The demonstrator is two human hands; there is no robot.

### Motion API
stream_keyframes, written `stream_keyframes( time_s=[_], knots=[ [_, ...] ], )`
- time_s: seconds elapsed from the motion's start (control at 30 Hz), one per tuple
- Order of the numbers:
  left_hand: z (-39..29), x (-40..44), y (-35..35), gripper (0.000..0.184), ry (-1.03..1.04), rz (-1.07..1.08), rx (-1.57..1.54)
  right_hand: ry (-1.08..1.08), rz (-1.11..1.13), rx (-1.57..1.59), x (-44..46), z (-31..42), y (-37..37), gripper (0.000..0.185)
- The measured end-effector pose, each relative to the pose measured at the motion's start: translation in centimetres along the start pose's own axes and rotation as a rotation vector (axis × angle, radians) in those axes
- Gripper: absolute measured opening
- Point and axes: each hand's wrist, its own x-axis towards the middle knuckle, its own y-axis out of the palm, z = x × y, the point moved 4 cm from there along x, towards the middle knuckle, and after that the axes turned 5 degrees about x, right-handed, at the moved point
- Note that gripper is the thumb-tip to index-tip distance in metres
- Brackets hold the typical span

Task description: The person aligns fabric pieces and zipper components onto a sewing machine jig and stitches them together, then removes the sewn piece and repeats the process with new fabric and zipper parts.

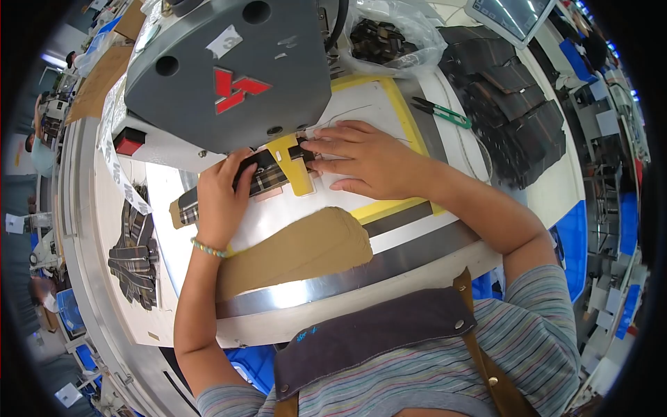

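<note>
Under the grey machine head [229, 76] lies a strip of dark plaid fabric [267, 179], partly hidden by a yellow plate [292, 167]. My left hand [224, 191] rests on the fabric's left part, thumb and fingers apart and pressing down on it. On the other side of the yellow plate, my right hand [368, 160] lies with its fingers spread, the fingertips at the fabric's right end. The fabric's far left end [186, 208] sticks out past my left hand, with a brown edge. A brown curved board [299, 254] lies in front of both hands.
Green-handled snips [445, 113] lie right of the yellow-edged work area. Dark plaid pieces [514, 104] are stacked at the right, and more strips [133, 257] lie at the left. A plastic bag of small plaid pieces [382, 42] and a screen [511, 17] stand behind.
</note>
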Motion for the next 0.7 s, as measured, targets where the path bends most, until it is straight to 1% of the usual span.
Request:
stream_keyframes(
  time_s=[0.03, 0.07, 0.17, 0.2, 0.37, 0.47, 0.57, 0.7],
  knots=[
    [-0.6, -0.6, -0.3, 0.029, 0.099, -0.061, 0.074, 0.009, 0.008, 0.001, 0.0, 0.0, 0.0, 0.040],
    [-1.2, -1.1, -0.4, 0.040, 0.204, -0.022, 0.084, 0.018, 0.017, 0.001, -0.1, 0.0, 0.0, 0.041],
    [-3.6, -2.7, -0.5, 0.048, 0.297, 0.094, 0.171, 0.023, 0.012, -0.009, -0.1, 0.0, 0.1, 0.041],
    [-3.8, -3.1, 0.0, 0.057, 0.256, 0.130, 0.177, 0.025, 0.008, -0.006, -0.1, 0.1, 0.0, 0.041],
    [-3.5, -3.6, 0.4, 0.059, 0.215, 0.113, 0.124, 0.063, -0.054, 0.055, -0.1, -0.1, -0.8, 0.041],
    [-3.4, -3.6, 0.5, 0.059, 0.207, 0.125, 0.115, 0.012, -0.016, 0.002, -0.1, -0.1, -0.7, 0.041],
    [-3.4, -3.6, 0.4, 0.060, 0.185, 0.123, 0.089, 0.028, -0.002, 0.061, 0.0, -0.1, -0.8, 0.044],
    [-3.5, -3.5, 0.2, 0.061, 0.201, 0.148, 0.102, 0.006, 0.005, 0.022, 0.0, 0.0, -0.5, 0.042]
  ],
)
